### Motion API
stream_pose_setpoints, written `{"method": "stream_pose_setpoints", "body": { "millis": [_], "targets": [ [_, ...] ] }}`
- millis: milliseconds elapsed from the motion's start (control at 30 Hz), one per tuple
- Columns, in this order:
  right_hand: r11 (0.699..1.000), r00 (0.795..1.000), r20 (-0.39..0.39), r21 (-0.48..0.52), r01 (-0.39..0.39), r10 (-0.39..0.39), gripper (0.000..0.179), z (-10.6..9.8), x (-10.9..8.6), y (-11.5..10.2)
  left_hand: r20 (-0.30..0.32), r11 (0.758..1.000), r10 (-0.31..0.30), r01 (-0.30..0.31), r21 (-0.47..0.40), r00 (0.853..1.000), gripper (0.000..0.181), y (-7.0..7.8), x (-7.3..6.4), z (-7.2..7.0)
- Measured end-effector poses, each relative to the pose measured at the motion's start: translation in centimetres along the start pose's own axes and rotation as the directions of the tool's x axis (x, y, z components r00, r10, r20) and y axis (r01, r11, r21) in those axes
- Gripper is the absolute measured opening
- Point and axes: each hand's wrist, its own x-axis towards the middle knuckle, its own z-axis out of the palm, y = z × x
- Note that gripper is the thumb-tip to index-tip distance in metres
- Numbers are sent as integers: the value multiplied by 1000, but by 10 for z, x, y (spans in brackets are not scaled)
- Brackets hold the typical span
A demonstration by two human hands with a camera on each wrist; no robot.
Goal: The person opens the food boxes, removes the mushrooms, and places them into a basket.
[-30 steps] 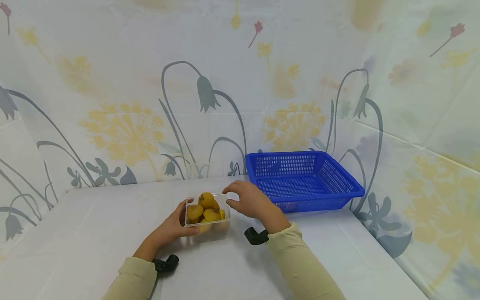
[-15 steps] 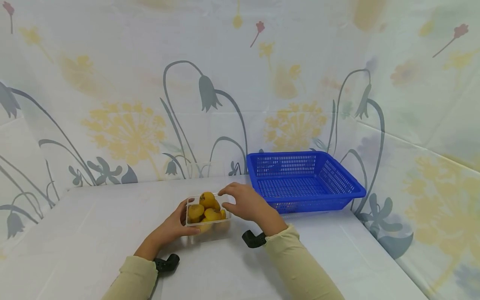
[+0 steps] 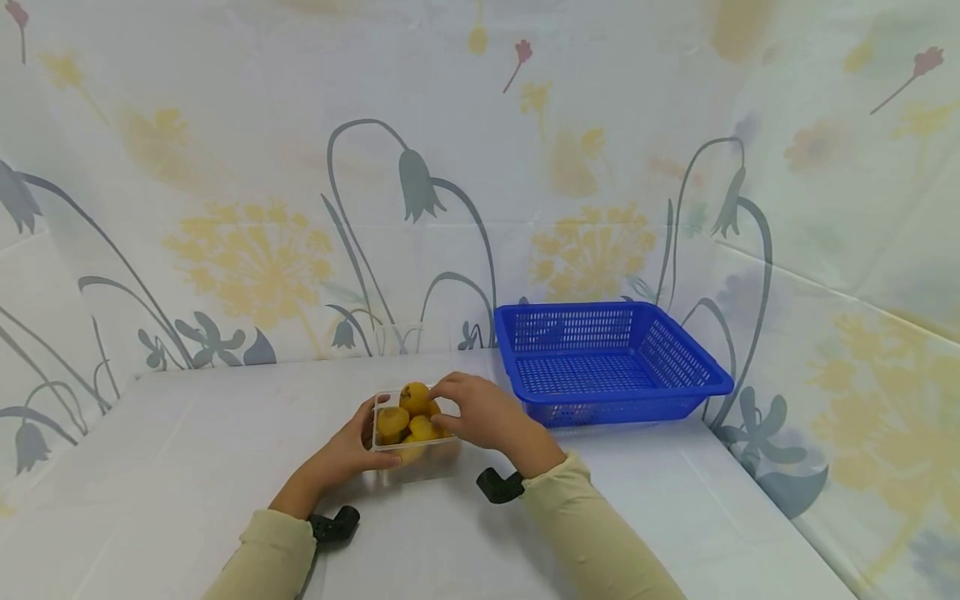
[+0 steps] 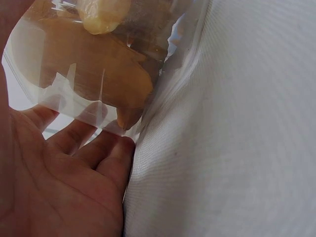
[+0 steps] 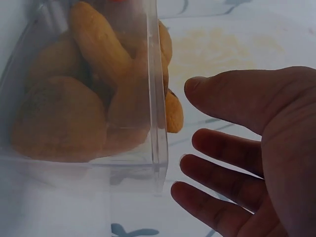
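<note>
A clear plastic box [image 3: 420, 445] filled with yellow-orange fruits [image 3: 392, 425] stands on the white table in the head view. My left hand [image 3: 347, 447] grips its left side, thumb along the front and fingers behind. The left wrist view has those fingers [image 4: 113, 160] against the box wall, low by the table. Over the box's right rim, my right hand [image 3: 486, 413] reaches with bent thumb and forefinger at the top fruit [image 3: 415, 398]; whether they touch it is unclear. In the right wrist view, its thumb and fingers are spread apart with nothing held between them.
A blue slotted plastic basket [image 3: 611, 404] stands at the back right of the white-covered table [image 3: 247, 433]. Behind it hangs a flower-printed sheet [image 3: 480, 167], continuing along the right side. A black wrist mount [image 3: 501, 486] sits below each hand.
My right hand has moved left and slightly down, from beside the box's right rim to over the fruits. The left hand keeps its grip on the box, which stays in place.
</note>
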Motion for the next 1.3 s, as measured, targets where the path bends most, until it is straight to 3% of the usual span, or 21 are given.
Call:
{"method": "stream_pose_setpoints", "body": {
  "millis": [233, 700, 1033, 1300],
  "targets": [
    [1000, 1000, 21, 23, 17, -17, 31, 7, 1, -6, 5, 1000, 19, -19, -16, 1000, 103, -1, -1, 0],
    [995, 997, 29, 81, 64, -66, 28, 15, 5, -8, -6, 1000, -3, 3, -16, 1000, 105, -2, -2, 1],
    [998, 993, 101, 5, 56, -56, 24, 11, 6, -14, -7, 1000, -4, 4, 0, 1000, 105, -1, 0, 0],
    [991, 985, 134, -64, 120, -111, 23, 10, 8, -17, 4, 999, 32, -32, -26, 999, 103, -4, 1, -1]
  ]
}}
